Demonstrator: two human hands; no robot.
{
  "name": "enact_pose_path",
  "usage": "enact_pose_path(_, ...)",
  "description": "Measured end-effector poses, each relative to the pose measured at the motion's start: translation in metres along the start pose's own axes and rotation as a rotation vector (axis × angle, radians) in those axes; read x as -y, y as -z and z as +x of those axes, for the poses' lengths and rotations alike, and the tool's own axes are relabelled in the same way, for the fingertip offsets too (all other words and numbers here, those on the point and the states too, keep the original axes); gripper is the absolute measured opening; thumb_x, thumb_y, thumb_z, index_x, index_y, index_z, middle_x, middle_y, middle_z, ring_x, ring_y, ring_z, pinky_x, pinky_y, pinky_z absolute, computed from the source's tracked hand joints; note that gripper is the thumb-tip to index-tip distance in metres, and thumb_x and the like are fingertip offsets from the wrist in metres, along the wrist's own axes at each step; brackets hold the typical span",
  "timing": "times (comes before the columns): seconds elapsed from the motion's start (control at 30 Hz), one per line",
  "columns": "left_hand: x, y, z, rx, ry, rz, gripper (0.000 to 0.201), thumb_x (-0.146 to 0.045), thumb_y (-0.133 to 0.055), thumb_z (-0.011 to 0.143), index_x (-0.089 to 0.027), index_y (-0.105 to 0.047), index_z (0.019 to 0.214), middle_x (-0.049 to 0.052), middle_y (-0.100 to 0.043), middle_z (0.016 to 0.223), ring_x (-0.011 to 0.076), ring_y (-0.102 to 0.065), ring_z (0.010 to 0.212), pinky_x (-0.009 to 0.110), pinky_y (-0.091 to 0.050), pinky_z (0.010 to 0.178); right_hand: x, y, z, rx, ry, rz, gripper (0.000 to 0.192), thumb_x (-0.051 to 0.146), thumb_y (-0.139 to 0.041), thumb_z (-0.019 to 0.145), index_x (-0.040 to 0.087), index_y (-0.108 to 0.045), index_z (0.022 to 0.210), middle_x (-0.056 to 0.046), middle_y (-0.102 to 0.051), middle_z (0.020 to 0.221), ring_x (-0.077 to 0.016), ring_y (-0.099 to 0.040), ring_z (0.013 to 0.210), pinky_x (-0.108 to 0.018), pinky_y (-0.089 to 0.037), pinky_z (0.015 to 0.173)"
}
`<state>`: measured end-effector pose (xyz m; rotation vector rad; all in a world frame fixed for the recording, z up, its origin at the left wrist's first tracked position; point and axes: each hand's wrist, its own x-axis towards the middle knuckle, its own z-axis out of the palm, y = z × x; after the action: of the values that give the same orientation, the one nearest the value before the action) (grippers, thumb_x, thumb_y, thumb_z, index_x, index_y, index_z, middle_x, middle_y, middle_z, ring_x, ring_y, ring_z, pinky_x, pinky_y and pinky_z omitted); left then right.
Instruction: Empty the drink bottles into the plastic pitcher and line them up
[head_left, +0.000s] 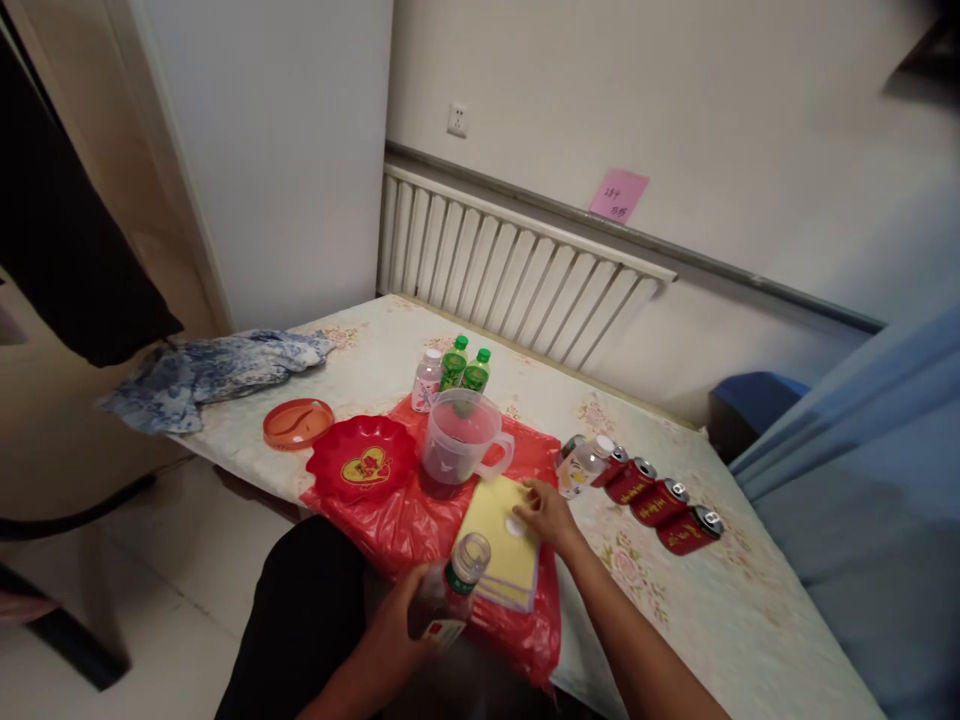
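Observation:
My left hand point(401, 625) is wrapped around an uncapped bottle point(459, 575) with a dark green ring at its neck, tilted a little over the front of the table. Over a yellow cloth point(499, 550), my right hand point(549, 515) has its fingers curled together. A small white round spot point(515, 526) shows at those fingertips; I cannot tell if they grip it. Beyond the cloth stands a clear plastic jug point(461, 440) with its handle to the right. The cloth lies on a red plastic sheet point(405, 530), beside a red scalloped tray point(322, 475).
Two green-capped bottles point(477, 372) and a white-capped bottle point(427, 382) stand behind the jug. Rightward are another white-capped bottle point(583, 468) and several red cans point(688, 532). An orange lid point(298, 424) and a blue patterned cloth point(232, 375) lie left.

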<state>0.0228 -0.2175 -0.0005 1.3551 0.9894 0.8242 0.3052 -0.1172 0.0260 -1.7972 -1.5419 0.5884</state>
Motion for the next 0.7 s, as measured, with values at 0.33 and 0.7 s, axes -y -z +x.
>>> enact_pose_path(0.33, -0.004, -0.009, -0.003, -0.016, -0.012, 0.049, 0.061, -0.019, -0.067, 0.062, -0.021, -0.053, 0.122, 0.004, -0.066, 0.119, 0.0261, -0.062, 0.109, 0.035, -0.05, 0.093, -0.001, -0.015, -0.037, 0.155, 0.129, -0.227, 0.02, 0.011, -0.062, 0.069, 0.018, -0.064, 0.087, -0.006, -0.06, 0.09, -0.0238, -0.057, 0.085, -0.035, -0.045, 0.079)
enact_pose_path(0.7, -0.011, -0.021, -0.002, 0.025, -0.007, 0.125, 0.062, -0.022, -0.065, 0.063, -0.019, -0.051, 0.123, 0.005, -0.067, 0.118, 0.0249, -0.062, 0.105, 0.033, -0.05, 0.09, 0.099, 0.065, -0.092, 0.308, 0.534, -0.22, 0.041, 0.003, -0.054, 0.076, 0.022, -0.06, 0.112, -0.005, -0.058, 0.105, -0.0194, -0.058, 0.094, -0.032, -0.046, 0.084)
